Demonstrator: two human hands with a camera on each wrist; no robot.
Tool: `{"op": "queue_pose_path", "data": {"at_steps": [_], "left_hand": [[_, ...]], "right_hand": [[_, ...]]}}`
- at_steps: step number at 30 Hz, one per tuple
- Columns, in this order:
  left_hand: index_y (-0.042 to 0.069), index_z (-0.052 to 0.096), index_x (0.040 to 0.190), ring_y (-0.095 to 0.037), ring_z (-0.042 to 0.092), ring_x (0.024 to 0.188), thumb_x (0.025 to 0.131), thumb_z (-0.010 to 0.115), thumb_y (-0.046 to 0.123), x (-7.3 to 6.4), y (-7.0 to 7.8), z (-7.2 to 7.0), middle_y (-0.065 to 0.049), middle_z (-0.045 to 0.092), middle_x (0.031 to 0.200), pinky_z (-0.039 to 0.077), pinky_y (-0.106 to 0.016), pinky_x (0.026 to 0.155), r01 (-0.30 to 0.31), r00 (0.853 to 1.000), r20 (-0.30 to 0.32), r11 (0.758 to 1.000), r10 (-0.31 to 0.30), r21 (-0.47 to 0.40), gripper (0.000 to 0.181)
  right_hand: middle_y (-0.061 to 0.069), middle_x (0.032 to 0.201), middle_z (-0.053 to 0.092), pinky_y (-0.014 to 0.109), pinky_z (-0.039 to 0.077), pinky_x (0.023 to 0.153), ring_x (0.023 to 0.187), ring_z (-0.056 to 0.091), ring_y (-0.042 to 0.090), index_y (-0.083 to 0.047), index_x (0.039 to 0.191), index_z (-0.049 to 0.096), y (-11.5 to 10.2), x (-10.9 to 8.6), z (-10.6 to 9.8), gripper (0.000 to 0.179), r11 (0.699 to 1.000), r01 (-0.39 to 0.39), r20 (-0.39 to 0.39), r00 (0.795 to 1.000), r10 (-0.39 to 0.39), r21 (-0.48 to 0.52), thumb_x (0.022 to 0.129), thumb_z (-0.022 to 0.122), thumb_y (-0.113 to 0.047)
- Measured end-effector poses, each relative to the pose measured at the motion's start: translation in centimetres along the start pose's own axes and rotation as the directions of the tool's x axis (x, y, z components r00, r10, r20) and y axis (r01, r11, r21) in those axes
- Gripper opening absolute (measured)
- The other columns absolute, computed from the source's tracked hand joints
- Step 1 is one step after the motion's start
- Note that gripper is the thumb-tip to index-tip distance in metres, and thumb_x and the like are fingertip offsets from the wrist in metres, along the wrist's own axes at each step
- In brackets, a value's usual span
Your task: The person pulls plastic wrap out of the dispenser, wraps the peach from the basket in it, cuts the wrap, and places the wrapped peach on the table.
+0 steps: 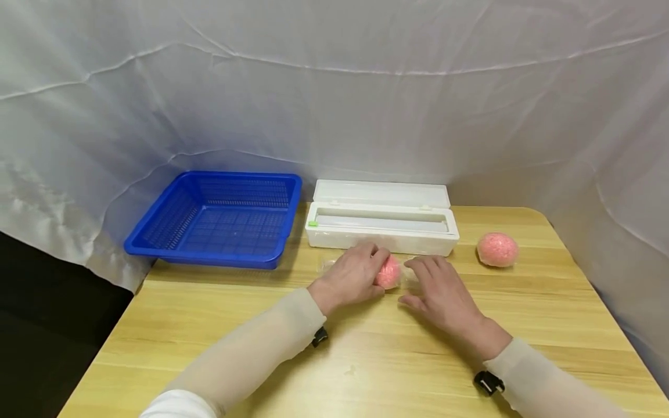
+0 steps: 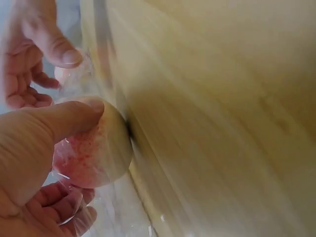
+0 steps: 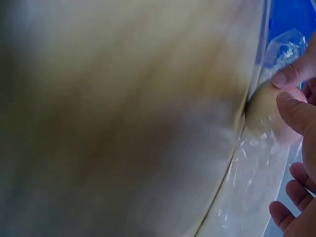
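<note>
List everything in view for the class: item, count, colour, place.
Basket: one, blue, back left
Box: one, white, back centre, lid open
Tab: one, green, box's left end
Front ball: one, pink and cream, before box
Other ball: one, pink, right of box
Film: count unclear, clear, on front ball
Table: one, wood-coloured, underneath
Cloth: count unclear, white, behind table
Wrist devices: two, black, wrists
Sleeves: two, beige, forearms
Left hand: one, bare, gripping front ball
Right hand: one, bare, beside it
</note>
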State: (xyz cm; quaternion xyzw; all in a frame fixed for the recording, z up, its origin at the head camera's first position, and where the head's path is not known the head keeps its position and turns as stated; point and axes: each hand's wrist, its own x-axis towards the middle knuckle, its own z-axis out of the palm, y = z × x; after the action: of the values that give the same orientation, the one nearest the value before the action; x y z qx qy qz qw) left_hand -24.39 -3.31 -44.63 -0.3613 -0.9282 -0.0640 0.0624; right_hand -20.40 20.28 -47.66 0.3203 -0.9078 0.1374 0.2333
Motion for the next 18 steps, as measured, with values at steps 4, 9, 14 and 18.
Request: {"op": "queue_pose_path", "data": {"at_steps": [4,9,14,18], "left_hand": [[0.012,0.057,0.139,-0.018,0.062,0.110,0.087,0.087,0.043,-0.5,0.2,-0.4,-0.006,0.063,0.127,0.056,-0.030,0.098,0.038,0.998,0.051,0.995,-0.033,-0.094,0.068],[0.012,0.061,0.141,-0.014,0.064,0.108,0.088,0.086,0.043,-0.9,0.2,-0.9,-0.004,0.067,0.127,0.056,-0.026,0.092,0.076,0.990,0.138,0.965,-0.042,-0.251,0.065],[0.013,0.064,0.141,-0.007,0.063,0.098,0.088,0.086,0.038,-0.6,-0.4,-1.3,0.002,0.071,0.120,0.053,-0.021,0.084,0.148,0.964,0.262,0.894,-0.035,-0.423,0.063],[0.011,0.060,0.136,-0.005,0.065,0.093,0.087,0.086,0.037,-0.5,-1.2,-1.5,0.004,0.073,0.112,0.055,-0.022,0.082,0.232,0.938,0.344,0.814,-0.042,-0.532,0.061]], "right_hand": [[0.016,0.123,0.065,0.054,0.050,0.098,0.115,0.058,0.039,-0.001,0.130,0.059,-0.6,0.2,0.6,0.079,1.000,0.024,0.014,1.000,-0.023,-0.010,0.073,0.095,-0.041],[0.012,0.122,0.066,0.053,0.049,0.098,0.115,0.058,0.035,-0.005,0.127,0.060,-1.2,0.8,0.8,0.077,1.000,0.003,0.071,0.997,-0.005,0.024,0.070,0.096,-0.044],[0.007,0.118,0.069,0.050,0.049,0.096,0.114,0.057,0.030,-0.008,0.124,0.064,-1.5,1.2,0.2,0.070,0.995,-0.068,0.172,0.984,0.054,0.079,0.072,0.096,-0.044],[0.010,0.121,0.069,0.054,0.049,0.098,0.117,0.058,0.032,-0.007,0.123,0.067,-1.4,1.8,-0.3,0.068,0.993,-0.067,0.237,0.971,0.042,0.098,0.076,0.093,-0.048]]}}
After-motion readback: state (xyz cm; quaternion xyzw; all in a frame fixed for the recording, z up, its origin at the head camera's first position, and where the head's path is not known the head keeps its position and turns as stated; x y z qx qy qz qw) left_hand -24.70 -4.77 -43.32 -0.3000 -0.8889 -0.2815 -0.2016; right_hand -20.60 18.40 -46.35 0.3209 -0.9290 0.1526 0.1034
